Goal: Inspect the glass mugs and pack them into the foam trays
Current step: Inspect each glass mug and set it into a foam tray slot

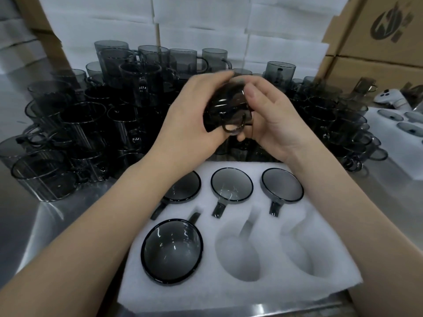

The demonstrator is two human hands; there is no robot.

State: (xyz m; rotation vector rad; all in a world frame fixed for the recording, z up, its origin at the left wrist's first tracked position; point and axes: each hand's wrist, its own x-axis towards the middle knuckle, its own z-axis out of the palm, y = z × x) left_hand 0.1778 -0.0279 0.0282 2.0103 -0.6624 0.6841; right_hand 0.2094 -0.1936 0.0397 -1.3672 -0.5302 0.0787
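A smoky grey glass mug (225, 108) is tilted on its side above the table, held between both hands. My left hand (190, 124) wraps its left side and my right hand (272, 124) cups its right side, the handle pointing toward me. Below lies a white foam tray (233, 291) with six round pockets. Several hold mugs: three in the far row (231, 185) and one at the near left (171, 250). The near middle pocket (238, 255) and near right pocket (304, 252) are bare foam. My left forearm hides part of the far left mug.
A crowd of loose grey mugs (91, 124) stands on the steel table behind and on both sides of the tray. White foam sheets (201, 24) are stacked at the back. Cardboard boxes (375, 35) rise at the right. Another filled foam tray (398, 133) and a white controller (389, 99) sit at far right.
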